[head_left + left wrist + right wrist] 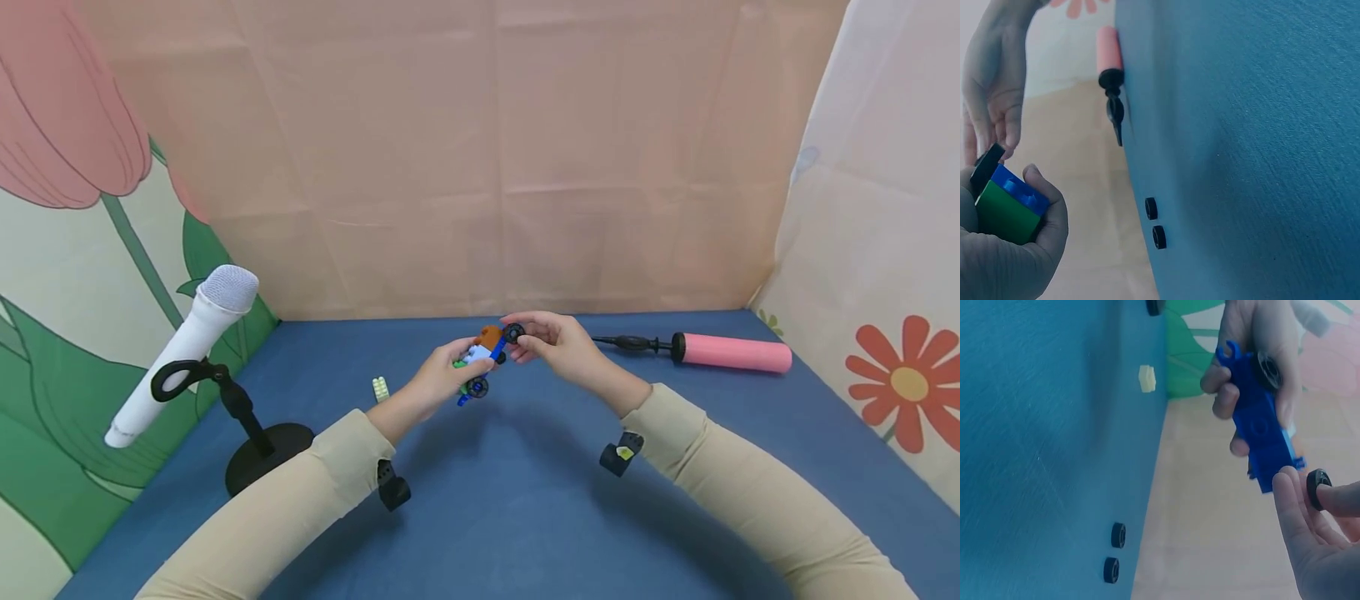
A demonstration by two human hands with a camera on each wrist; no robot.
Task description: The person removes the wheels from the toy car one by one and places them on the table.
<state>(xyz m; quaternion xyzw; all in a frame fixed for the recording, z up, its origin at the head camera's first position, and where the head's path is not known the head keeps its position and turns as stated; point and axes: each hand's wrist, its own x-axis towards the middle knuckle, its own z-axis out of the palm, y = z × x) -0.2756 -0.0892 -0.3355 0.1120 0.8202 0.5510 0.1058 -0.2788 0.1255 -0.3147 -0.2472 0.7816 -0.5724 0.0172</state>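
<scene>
My left hand (438, 375) grips a toy building-block car (477, 357) above the table. Its blue base (1263, 428) faces the right wrist camera, with a black wheel (1268, 370) fitted near the gripped end. Green block (1007, 215) and blue parts show between the fingers in the left wrist view. Beside the car's other end, my right hand (558, 343) pinches a loose black wheel (1318, 489) between thumb and fingers. A small gap separates that wheel from the blue base, and the right fingertips are at the base's end.
Two black wheels (1151, 209) stand on the blue table (495, 500), behind the hands. A pale yellow block (381, 389) lies left of them. At the left, a white microphone (183, 354) sits in a black stand (273, 458). A pink hand pump (735, 352) lies back right.
</scene>
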